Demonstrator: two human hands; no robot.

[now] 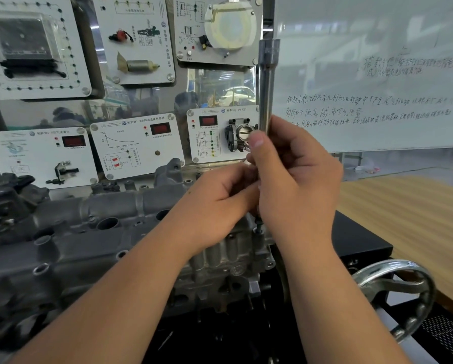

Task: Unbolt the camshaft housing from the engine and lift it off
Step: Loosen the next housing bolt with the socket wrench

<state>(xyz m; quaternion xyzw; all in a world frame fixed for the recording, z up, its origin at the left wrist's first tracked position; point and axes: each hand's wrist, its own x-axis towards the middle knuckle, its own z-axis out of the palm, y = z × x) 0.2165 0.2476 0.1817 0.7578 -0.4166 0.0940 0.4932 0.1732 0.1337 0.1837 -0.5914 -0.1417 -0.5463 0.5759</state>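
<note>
The grey cast camshaft housing [94, 232] lies across the top of the engine, filling the left and middle of the view. A long chrome extension bar [266, 82] stands upright over the housing's right end. My right hand [296, 179] grips its lower part, thumb up along the shaft. Just left of it, my left hand [220, 203] curls its fingers around the bar's lower end, which is hidden between the hands. Below the hands a dark bolt [258, 227] sticks up from the housing's right edge.
White display panels [138, 143] with car parts stand on a board right behind the engine. A whiteboard [377, 74] with writing stands at the back right. A chrome handwheel [396, 292] juts out at the lower right, beside a black stand [356, 237] and a wooden tabletop.
</note>
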